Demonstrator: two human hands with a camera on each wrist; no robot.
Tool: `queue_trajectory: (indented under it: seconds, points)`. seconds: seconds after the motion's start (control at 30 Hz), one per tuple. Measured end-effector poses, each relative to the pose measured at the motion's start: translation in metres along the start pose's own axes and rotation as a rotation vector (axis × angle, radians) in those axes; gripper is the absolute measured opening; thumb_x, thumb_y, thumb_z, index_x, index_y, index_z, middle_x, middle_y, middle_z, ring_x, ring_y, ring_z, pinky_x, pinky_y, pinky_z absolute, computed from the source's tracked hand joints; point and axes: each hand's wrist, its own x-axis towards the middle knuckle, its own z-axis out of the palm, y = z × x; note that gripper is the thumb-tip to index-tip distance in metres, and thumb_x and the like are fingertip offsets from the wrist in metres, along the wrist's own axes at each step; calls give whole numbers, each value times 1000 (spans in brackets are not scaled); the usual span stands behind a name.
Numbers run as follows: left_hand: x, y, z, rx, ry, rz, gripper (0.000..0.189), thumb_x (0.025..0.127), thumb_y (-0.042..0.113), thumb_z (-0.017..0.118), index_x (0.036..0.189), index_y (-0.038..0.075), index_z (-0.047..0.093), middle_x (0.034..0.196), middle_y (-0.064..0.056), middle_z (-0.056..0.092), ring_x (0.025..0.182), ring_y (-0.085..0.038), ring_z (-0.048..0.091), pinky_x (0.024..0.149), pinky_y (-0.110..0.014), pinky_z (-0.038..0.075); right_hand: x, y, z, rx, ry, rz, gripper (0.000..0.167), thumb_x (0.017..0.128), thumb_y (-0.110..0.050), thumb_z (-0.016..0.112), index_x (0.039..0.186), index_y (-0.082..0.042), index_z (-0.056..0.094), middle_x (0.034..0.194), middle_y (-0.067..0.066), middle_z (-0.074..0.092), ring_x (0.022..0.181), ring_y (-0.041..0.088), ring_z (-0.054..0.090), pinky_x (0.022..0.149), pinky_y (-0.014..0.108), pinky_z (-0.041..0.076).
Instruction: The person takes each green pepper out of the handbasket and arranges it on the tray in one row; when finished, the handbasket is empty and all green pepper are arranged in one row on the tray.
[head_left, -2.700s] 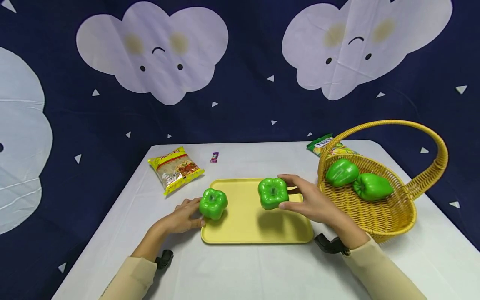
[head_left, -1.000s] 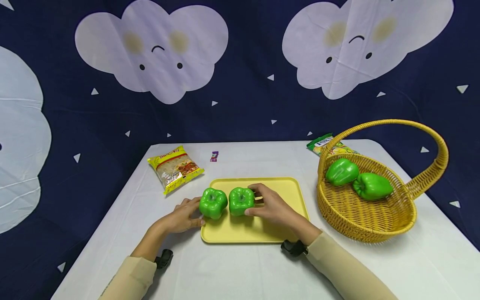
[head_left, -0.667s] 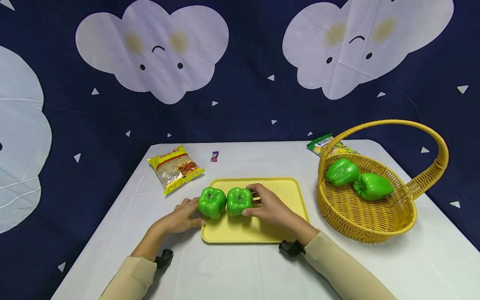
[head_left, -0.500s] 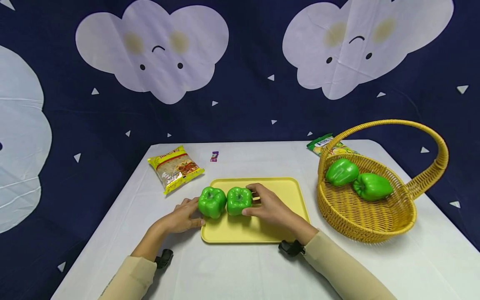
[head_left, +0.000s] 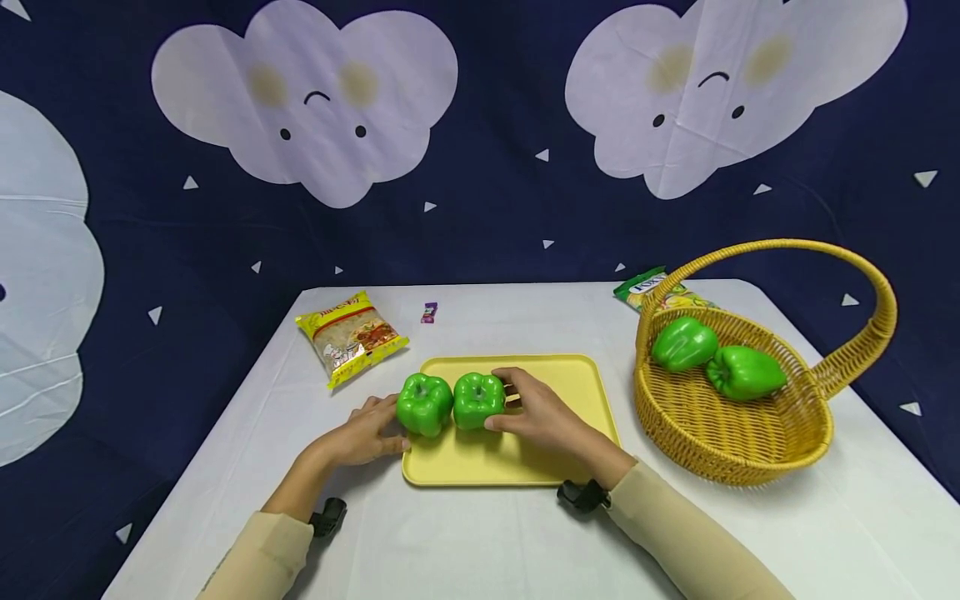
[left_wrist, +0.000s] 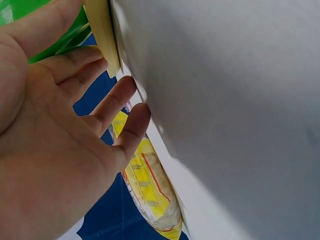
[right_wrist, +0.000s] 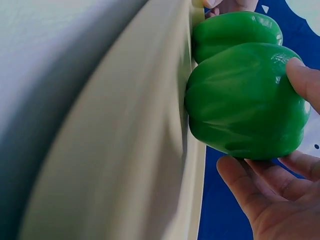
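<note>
Two glossy green bell peppers stand side by side on the left part of a yellow tray (head_left: 465, 467). Around the right-hand bell pepper (head_left: 478, 403) curl the thumb and fingers of my right hand (head_left: 538, 410). In the right wrist view this bell pepper (right_wrist: 245, 105) has its base against the tray, thumb on its upper side, fingertips at its lower side. My left hand (head_left: 363, 435) rests at the tray's left edge beside the left bell pepper (head_left: 424, 407), fingers relaxed and holding nothing. The left wrist view shows its loosely bent fingers (left_wrist: 132, 125) by the tray rim.
A wicker basket (head_left: 712, 450) with a tall handle stands at the right, two green bell peppers (head_left: 746, 372) inside. Behind it lies a green snack packet (head_left: 645, 286). A yellow food packet (head_left: 352, 340) and a tiny purple wrapped sweet (head_left: 429, 312) lie at the back left.
My right hand has carried its bell pepper left and down onto the tray, close to the other one. The left bell pepper has shifted slightly left. In the last half second, everything stays nearly still.
</note>
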Motion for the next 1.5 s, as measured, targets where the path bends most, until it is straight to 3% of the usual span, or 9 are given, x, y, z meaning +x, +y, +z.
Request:
queue_trajectory:
  seconds: [0.5,1.0,1.27,1.5]
  points:
    - [-1,1,-1,2,-2,7,72,86,30,67,144,1,36,148,-22,35,130,-40,34,104,-64,25,-3,3,-1,-25,-12,-3,78,78,-30,76,142,-10,37,139,9,48,117,25,56,95,40,49]
    - [0,0,0,-25,-9,-26,72,86,28,67,145,4,34,150,-20,32,132,-38,32,105,-63,24,-12,-8,-16,-84,41,-29,78,79,-36,75,143,-16,35,141,7,46,120,29,54,96,45,47]
    - [0,1,-1,-25,-7,-33,71,86,27,67,145,4,35,150,-19,33,133,-38,31,105,-63,23,-22,-15,-37,-108,90,-169,73,80,-26,76,140,-9,39,136,12,49,122,30,53,98,42,47]
    - [0,1,0,-17,-7,-31,72,86,30,67,145,3,34,150,-20,32,132,-38,32,105,-63,24,-33,-20,-54,-166,144,-240,70,80,-28,75,138,-9,41,133,12,51,120,28,53,96,41,48]
